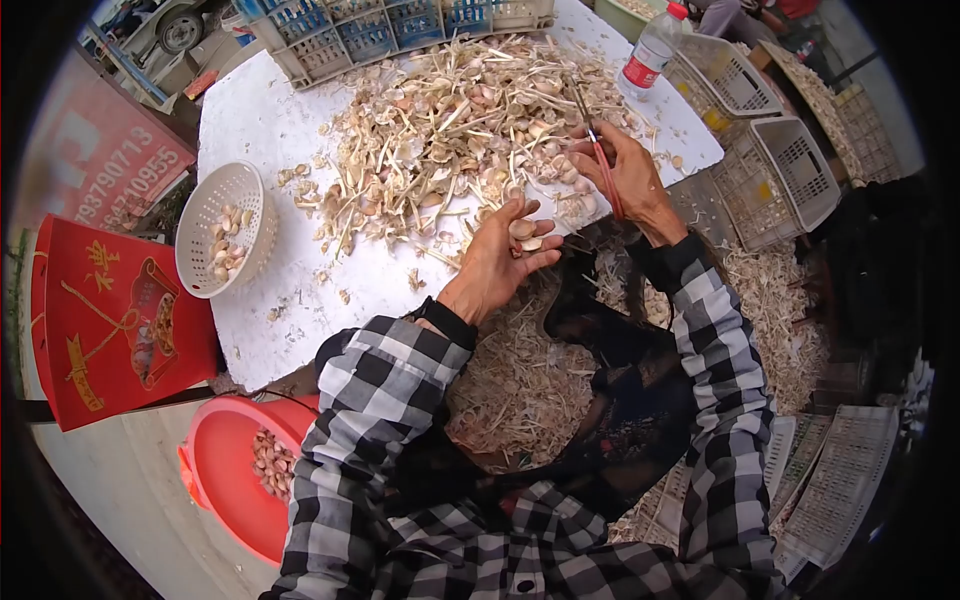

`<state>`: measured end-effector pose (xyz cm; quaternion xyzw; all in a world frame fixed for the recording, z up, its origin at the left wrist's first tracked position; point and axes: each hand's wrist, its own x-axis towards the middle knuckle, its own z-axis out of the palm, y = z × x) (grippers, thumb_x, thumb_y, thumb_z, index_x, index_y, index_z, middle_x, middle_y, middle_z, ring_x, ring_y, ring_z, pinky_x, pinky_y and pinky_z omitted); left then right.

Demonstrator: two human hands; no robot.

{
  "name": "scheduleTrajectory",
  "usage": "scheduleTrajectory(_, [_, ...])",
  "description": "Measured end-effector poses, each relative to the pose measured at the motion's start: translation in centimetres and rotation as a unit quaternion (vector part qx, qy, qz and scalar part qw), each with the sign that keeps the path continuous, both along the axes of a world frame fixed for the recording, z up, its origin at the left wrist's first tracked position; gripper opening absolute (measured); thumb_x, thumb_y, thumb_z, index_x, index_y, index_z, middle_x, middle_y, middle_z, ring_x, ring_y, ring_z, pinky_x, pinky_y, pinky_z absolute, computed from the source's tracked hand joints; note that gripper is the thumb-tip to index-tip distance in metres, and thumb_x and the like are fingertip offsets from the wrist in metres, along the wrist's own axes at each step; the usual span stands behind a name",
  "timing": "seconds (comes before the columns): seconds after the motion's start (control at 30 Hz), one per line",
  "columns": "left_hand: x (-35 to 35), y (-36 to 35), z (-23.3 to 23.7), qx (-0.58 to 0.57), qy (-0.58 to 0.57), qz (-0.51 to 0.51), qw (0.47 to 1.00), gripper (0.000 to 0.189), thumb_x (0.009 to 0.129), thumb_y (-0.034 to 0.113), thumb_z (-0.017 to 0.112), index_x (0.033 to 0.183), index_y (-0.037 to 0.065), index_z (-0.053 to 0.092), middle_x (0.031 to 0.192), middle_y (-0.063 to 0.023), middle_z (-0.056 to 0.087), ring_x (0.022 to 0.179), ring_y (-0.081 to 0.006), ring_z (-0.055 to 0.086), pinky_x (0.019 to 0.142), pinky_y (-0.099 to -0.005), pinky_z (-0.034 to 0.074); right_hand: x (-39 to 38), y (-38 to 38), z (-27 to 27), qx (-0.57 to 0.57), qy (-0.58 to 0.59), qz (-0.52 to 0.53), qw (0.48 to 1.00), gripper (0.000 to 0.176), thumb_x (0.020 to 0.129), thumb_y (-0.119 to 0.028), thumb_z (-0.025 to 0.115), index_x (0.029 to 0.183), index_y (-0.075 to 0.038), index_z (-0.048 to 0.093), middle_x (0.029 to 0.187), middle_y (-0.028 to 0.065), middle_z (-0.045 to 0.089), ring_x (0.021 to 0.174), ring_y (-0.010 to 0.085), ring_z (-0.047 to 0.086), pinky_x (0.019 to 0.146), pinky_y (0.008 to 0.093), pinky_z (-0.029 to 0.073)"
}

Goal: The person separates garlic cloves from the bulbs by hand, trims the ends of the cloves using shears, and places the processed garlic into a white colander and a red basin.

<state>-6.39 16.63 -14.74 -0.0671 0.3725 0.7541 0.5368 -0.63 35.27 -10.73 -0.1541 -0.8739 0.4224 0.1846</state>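
Note:
My left hand (492,256) is turned partly palm up at the front edge of the white table (270,345). Peeled-looking garlic cloves (523,230) rest in its curled fingers. To the right, my right hand (632,178) grips a pair of scissors (606,176) with red handles. Their dark, narrow blades point away from me over the pile. Beyond both hands spreads a heap of garlic (430,140), a mix of cloves, dry stems and papery skins. Some loose cloves lie between the hands, near the table edge.
A white colander (190,232) with cloves stands at the table's left. Below it are a red gift box (120,330) and a red basin (225,490) with cloves. A plastic bottle (652,52) and a blue-grey crate (370,38) are at the back. Baskets (785,180) stand right.

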Motion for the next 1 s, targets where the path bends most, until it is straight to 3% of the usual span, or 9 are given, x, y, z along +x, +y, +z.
scheduleTrajectory(0.1, [-0.5, 0.2, -1.9, 0.021, 0.021, -0.014, 0.999, 0.029, 0.095, 0.025, 0.046, 0.110, 0.001, 0.050, 0.091, -0.0099, 0.058, 0.077, -0.0207, 0.059, 0.065, -0.0313, 0.049, 0.3, 1.7, 0.1, 0.116, -0.082, -0.096, 0.985, 0.027, 0.084, -0.014, 0.060, 0.107, 0.000, 0.057, 0.084, 0.0179, 0.067, 0.079, 0.0277, 0.066, 0.068, 0.0339, 0.049])
scheduleTrajectory(0.13, [-0.5, 0.2, -1.5, 0.023, 0.019, -0.014, 0.999, 0.029, 0.095, 0.025, 0.046, 0.110, 0.001, 0.050, 0.091, -0.0099, 0.058, 0.077, -0.0207, 0.059, 0.065, -0.0313, 0.049, 0.2, 2.1, -0.7, 0.173, -0.078, -0.093, 0.977, 0.025, 0.083, -0.012, 0.057, 0.104, 0.001, 0.056, 0.083, 0.0224, 0.065, 0.080, 0.0362, 0.064, 0.068, 0.0383, 0.049])
scheduleTrajectory(0.27, [-0.3, 0.2, -0.8, 0.010, 0.016, -0.012, 1.000, 0.020, 0.094, 0.021, 0.047, 0.099, 0.003, 0.051, 0.088, -0.0078, 0.058, 0.073, -0.0181, 0.057, 0.064, -0.0302, 0.049, -0.2, 2.1, -3.8, 0.221, -0.072, 0.005, 0.973, 0.024, 0.080, -0.011, 0.059, 0.100, 0.002, 0.055, 0.081, 0.0240, 0.062, 0.079, 0.0428, 0.061, 0.067, 0.0446, 0.047])
scheduleTrajectory(0.43, [0.0, 0.1, 0.2, 0.004, 0.025, -0.016, 1.000, 0.019, 0.093, 0.020, 0.047, 0.099, 0.002, 0.050, 0.092, -0.0095, 0.060, 0.076, -0.0181, 0.060, 0.063, -0.0294, 0.050, -0.4, 1.8, -4.7, 0.254, -0.043, -0.007, 0.966, 0.024, 0.080, -0.011, 0.060, 0.101, 0.001, 0.055, 0.081, 0.0238, 0.062, 0.079, 0.0407, 0.061, 0.066, 0.0425, 0.047])
scheduleTrajectory(0.57, [-0.3, -0.1, 0.1, 0.031, 0.011, -0.005, 0.999, 0.020, 0.092, 0.017, 0.048, 0.103, 0.000, 0.049, 0.097, -0.0129, 0.060, 0.082, -0.0210, 0.063, 0.066, -0.0302, 0.053, 0.0, 1.4, -2.9, 0.108, -0.042, -0.056, 0.992, 0.034, 0.079, -0.013, 0.066, 0.107, 0.002, 0.053, 0.082, 0.0183, 0.063, 0.074, 0.0243, 0.064, 0.060, 0.0340, 0.049])
scheduleTrajectory(0.63, [-0.2, 0.0, 0.1, 0.041, 0.001, 0.001, 0.999, 0.021, 0.092, 0.016, 0.048, 0.104, -0.001, 0.049, 0.097, -0.0138, 0.060, 0.084, -0.0221, 0.063, 0.068, -0.0306, 0.054, 0.4, 0.6, -1.5, -0.248, 0.022, 0.022, 0.968, 0.040, 0.078, -0.010, 0.069, 0.111, 0.003, 0.051, 0.091, 0.0145, 0.063, 0.074, 0.0183, 0.063, 0.061, 0.0288, 0.051])
scheduleTrajectory(0.67, [-0.2, 0.0, 0.1, 0.046, 0.007, -0.005, 0.999, 0.021, 0.092, 0.015, 0.047, 0.106, -0.001, 0.049, 0.098, -0.0145, 0.060, 0.085, -0.0234, 0.063, 0.071, -0.0312, 0.055, 0.7, -0.2, -0.3, -0.312, 0.000, 0.047, 0.949, 0.048, 0.078, -0.008, 0.071, 0.118, 0.004, 0.047, 0.102, 0.0131, 0.060, 0.080, 0.0162, 0.063, 0.066, 0.0263, 0.053])
scheduleTrajectory(0.83, [-0.2, -0.2, -0.1, 0.098, 0.030, -0.020, 0.995, 0.026, 0.093, 0.017, 0.045, 0.112, -0.002, 0.048, 0.100, -0.0161, 0.060, 0.089, -0.0264, 0.064, 0.076, -0.0332, 0.057, 1.1, -2.5, 0.6, -0.358, 0.012, 0.090, 0.929, 0.052, 0.080, -0.009, 0.070, 0.123, 0.002, 0.043, 0.105, 0.0129, 0.059, 0.088, 0.0172, 0.061, 0.069, 0.0281, 0.053])
scheduleTrajectory(1.0, [-0.5, 0.0, -0.2, 0.148, 0.001, -0.025, 0.989, 0.030, 0.095, 0.023, 0.047, 0.112, -0.002, 0.051, 0.102, -0.0150, 0.061, 0.092, -0.0245, 0.064, 0.078, -0.0331, 0.057, 1.2, -3.8, 1.1, -0.296, 0.033, 0.123, 0.947, 0.047, 0.081, -0.004, 0.066, 0.122, 0.001, 0.044, 0.105, 0.0104, 0.059, 0.092, 0.0171, 0.061, 0.074, 0.0275, 0.052])
